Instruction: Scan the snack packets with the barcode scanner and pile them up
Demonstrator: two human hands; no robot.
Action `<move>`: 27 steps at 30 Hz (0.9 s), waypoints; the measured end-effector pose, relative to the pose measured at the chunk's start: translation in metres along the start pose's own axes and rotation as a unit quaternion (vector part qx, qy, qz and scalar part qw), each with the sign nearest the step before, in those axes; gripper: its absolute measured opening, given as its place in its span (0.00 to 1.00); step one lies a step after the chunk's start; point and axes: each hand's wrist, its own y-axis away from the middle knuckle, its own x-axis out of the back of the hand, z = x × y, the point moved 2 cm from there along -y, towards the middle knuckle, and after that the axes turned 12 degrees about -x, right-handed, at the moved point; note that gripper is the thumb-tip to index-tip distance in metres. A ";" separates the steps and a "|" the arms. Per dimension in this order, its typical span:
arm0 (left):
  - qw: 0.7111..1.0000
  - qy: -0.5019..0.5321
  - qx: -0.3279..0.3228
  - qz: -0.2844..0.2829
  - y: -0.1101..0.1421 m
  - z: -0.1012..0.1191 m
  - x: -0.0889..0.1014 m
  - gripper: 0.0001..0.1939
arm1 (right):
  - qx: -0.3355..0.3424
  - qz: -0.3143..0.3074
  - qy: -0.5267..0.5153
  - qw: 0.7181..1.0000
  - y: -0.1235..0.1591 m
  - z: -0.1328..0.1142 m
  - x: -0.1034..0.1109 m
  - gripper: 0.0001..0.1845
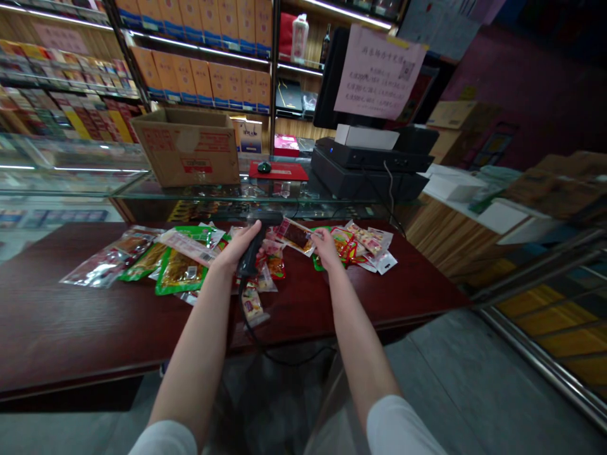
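1. Scanner (252, 249) sits in your left hand (238, 245), fingers wrapped round its grip.
2. Your right hand (325, 248) pinches a dark packet (298, 236) between closed fingers, just beside the scanner, over the worktop (294, 316).
3. Scanning looks unfinished: left pile (180, 273) and right pile (347, 243) both lie there, though which is done, you can't tell.

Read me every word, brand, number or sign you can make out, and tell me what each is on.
Pink sheet on the monitor: heading possibly includes "办卡充值"; its smaller lines are too blurred to quote.
Cardboard box: red print, unreadable.
Orange boxes: too small.
Dark blue box: pale script, unreadable.
Pink card, upper left: blurred.
Snack packets: printing too small.
Nothing reads with certainty.
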 end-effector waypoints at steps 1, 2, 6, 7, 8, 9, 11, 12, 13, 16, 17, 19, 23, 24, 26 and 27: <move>1.000 0.001 0.005 -0.023 0.001 -0.002 -0.004 0.22 | -0.014 0.000 -0.036 0.999 0.001 -0.002 0.003 0.10; 0.999 0.001 0.011 -0.044 0.001 -0.004 -0.007 0.23 | -0.025 -0.005 -0.070 0.997 0.003 -0.004 0.006 0.11; 0.996 -0.005 0.020 -0.087 0.001 -0.013 -0.019 0.24 | -0.053 -0.051 -0.168 0.983 0.007 -0.013 0.013 0.11; 0.995 -0.008 0.017 -0.096 0.000 -0.015 -0.022 0.24 | -0.059 -0.064 -0.183 0.979 0.007 -0.015 0.014 0.11; 0.994 -0.014 0.017 -0.107 0.000 -0.017 -0.025 0.25 | -0.064 -0.076 -0.196 0.975 0.008 -0.016 0.014 0.11; 0.993 -0.019 0.018 -0.118 0.000 -0.018 -0.028 0.26 | -0.068 -0.086 -0.206 0.972 0.008 -0.016 0.015 0.11; 0.991 -0.025 0.026 -0.129 0.002 -0.020 -0.034 0.26 | -0.068 -0.095 -0.213 0.970 0.008 -0.016 0.015 0.14; 0.991 -0.024 0.027 -0.128 0.003 -0.020 -0.038 0.26 | -0.066 -0.097 -0.212 0.970 0.008 -0.016 0.014 0.16; 0.992 -0.021 0.027 -0.124 0.004 -0.019 -0.041 0.25 | -0.063 -0.100 -0.209 0.971 0.008 -0.015 0.014 0.17; 0.993 -0.021 0.029 -0.114 0.007 -0.018 -0.047 0.22 | -0.058 -0.121 -0.199 0.971 0.007 -0.013 0.013 0.18; 0.993 -0.024 0.032 -0.113 0.007 -0.018 -0.048 0.22 | -0.060 -0.128 -0.197 0.970 0.007 -0.013 0.013 0.18; 0.993 -0.027 0.037 -0.113 0.005 -0.021 -0.047 0.22 | -0.065 -0.132 -0.197 0.969 0.007 -0.012 0.013 0.18; 0.993 -0.018 0.025 -0.112 -0.003 -0.033 -0.042 0.25 | -0.067 -0.131 -0.194 0.970 0.007 -0.012 0.012 0.17; 0.993 -0.015 0.020 -0.113 -0.004 -0.036 -0.042 0.26 | -0.068 -0.134 -0.191 0.970 0.007 -0.012 0.012 0.17; 0.993 -0.002 0.005 -0.117 -0.007 -0.041 -0.042 0.27 | -0.071 -0.141 -0.184 0.970 0.009 -0.012 0.010 0.16; 0.993 0.007 -0.003 -0.119 -0.008 -0.043 -0.042 0.27 | -0.074 -0.141 -0.181 0.970 0.010 -0.013 0.010 0.16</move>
